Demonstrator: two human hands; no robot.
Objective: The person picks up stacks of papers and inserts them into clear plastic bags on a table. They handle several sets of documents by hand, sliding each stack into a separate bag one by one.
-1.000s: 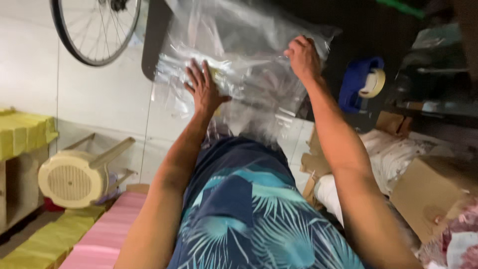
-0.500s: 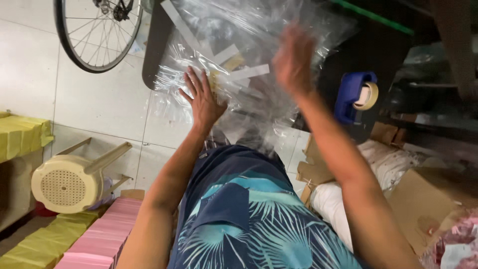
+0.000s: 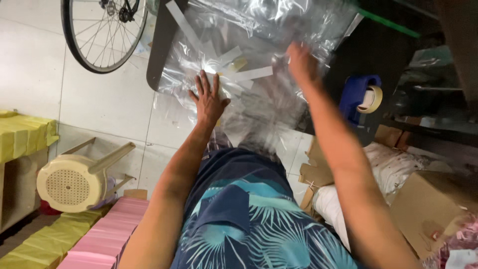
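A heap of clear plastic bags with pale adhesive strips lies on a dark table in front of me. My left hand rests flat on the plastic with its fingers spread. My right hand is blurred over the right part of the heap, touching the plastic; whether it grips anything I cannot tell. Part of the plastic hangs down over the table's near edge toward my patterned blue shorts.
A blue tape dispenser with a roll of tape sits at the right. A bicycle wheel stands at the upper left. An overturned cream stool, yellow and pink stacks and cardboard boxes lie around me.
My right hand moved from the upper right edge of the plastic inward and down. The bags shifted, showing more pale strips. My left hand stayed pressed on the plastic.
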